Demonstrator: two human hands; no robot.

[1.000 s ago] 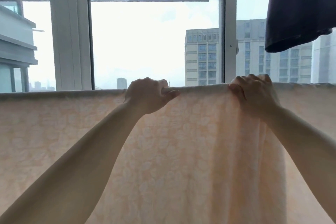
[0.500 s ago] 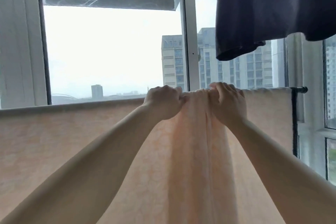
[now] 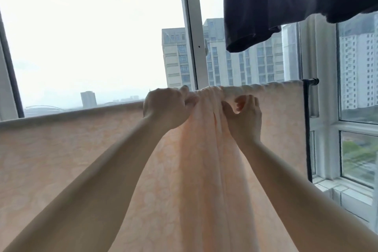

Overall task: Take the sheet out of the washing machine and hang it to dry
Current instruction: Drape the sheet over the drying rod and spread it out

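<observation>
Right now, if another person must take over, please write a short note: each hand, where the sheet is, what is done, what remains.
Left hand: closed on the sheet at the rail's top edge.
Right hand: fingers loosely curled, gripping bunched folds just below the rail.
Sheet: already draped over the rail, flat at left, gathered into folds between the hands.
Done: sheet is out of the machine and hung.
Left: spread the bunch toward the rail's right end. A dark garment hangs above.
</observation>
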